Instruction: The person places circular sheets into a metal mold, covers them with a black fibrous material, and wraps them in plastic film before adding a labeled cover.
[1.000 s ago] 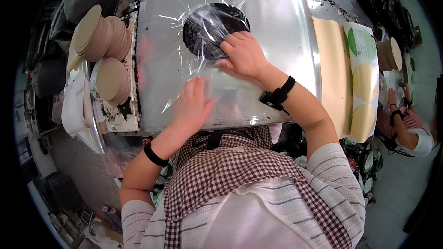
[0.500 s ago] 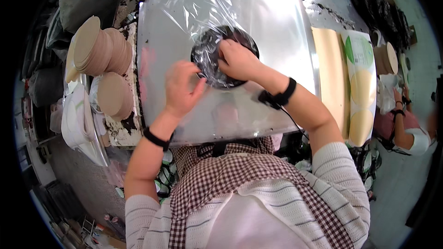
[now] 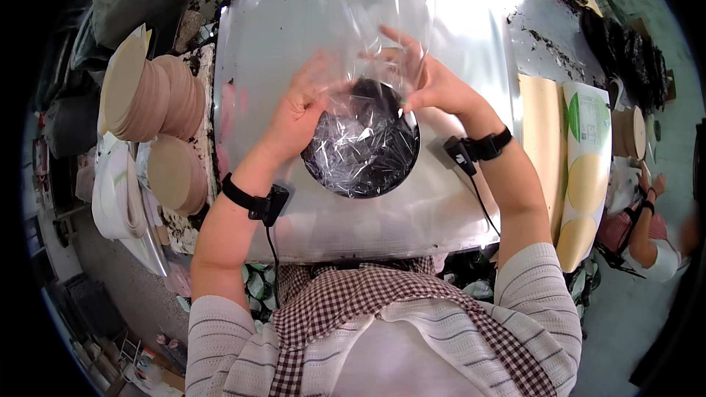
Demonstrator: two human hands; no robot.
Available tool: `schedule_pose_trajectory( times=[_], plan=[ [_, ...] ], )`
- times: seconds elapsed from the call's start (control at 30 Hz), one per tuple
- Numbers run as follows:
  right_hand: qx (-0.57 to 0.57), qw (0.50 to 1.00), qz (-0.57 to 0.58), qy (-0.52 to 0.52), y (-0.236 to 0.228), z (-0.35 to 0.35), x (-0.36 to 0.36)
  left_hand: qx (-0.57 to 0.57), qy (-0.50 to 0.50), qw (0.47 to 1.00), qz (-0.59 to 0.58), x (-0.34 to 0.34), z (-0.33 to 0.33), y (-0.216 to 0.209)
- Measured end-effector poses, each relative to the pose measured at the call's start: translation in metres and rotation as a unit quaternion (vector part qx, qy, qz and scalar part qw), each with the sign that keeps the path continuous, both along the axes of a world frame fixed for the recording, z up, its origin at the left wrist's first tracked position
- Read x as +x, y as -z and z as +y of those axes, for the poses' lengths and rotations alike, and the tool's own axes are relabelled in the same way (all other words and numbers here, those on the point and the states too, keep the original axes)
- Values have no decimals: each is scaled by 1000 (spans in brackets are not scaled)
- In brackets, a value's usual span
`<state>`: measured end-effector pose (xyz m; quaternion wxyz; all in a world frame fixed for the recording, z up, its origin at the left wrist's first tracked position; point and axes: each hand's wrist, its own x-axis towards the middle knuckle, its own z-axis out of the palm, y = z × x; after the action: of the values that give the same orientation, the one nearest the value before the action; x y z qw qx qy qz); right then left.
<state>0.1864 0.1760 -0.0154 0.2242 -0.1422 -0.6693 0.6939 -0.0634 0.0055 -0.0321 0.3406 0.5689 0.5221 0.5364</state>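
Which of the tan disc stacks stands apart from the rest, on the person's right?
The tan disc stack beyond the sheet of round cream labels; the other stacks sit together left of the shiny work surface.

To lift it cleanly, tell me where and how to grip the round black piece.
I'd grip the round black piece by opposite sides of its rim, left and right, coming from the near side: its curved near edge shows uncrowded, while loose clear film runs past the far edge.
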Motion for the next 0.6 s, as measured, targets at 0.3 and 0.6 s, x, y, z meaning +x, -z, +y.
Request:
schedule_pose_trajectory(
  times=[0.3, 0.6],
  plan=[
    [592, 790, -158, -7, -32, -48, -3, 111, 108, 903, 400, 18, -2, -30],
    [574, 802, -149, -66, -34, -93, 15, 4, 120, 908, 401, 27, -3, -40]
  ],
)
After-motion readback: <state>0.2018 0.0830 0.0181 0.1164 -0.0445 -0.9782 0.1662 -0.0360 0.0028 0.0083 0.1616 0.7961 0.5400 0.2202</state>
